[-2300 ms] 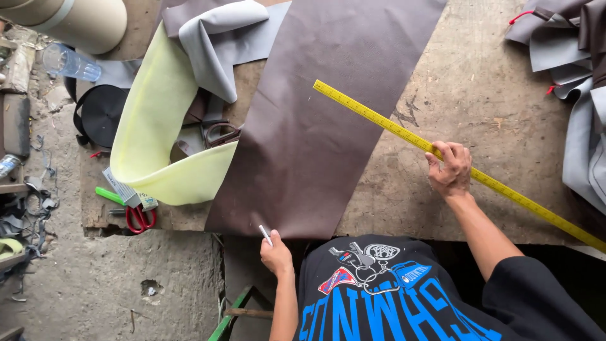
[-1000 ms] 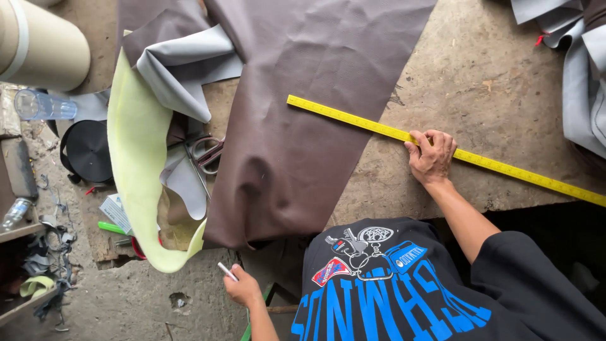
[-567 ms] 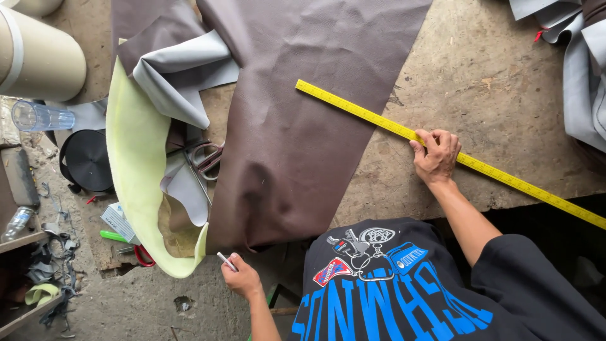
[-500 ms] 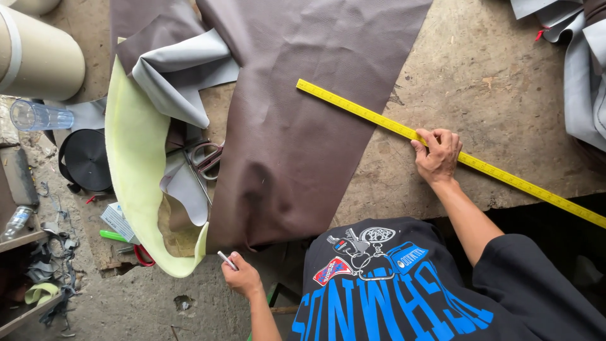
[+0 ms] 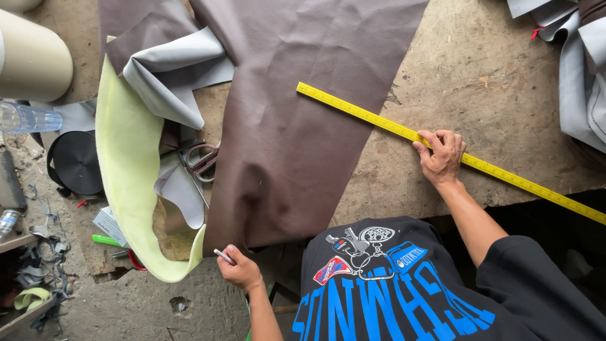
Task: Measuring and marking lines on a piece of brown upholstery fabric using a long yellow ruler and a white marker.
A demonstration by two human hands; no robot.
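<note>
A long brown leatherette sheet (image 5: 297,126) lies across the worn wooden table (image 5: 454,69) and hangs over its near edge. A long yellow ruler (image 5: 360,113) lies slanted, its left end on the sheet and its right end running past the table's edge. My right hand (image 5: 442,156) presses down on the ruler's middle, fingers curled over it. My left hand (image 5: 240,271) is low, just below the sheet's hanging corner, fingers closed on a small white marker (image 5: 223,256).
Left of the sheet lie a pale yellow foam-backed piece (image 5: 129,170), grey fabric (image 5: 173,69) and scissors (image 5: 202,158). A cream roll (image 5: 31,60), a clear bottle (image 5: 28,118) and a black webbing coil (image 5: 77,162) sit far left. Grey material (image 5: 584,82) piles up at the right edge.
My left hand has dropped from the sheet's near edge to below the table edge, still holding the marker. The ruler has tilted a little under my right hand.
</note>
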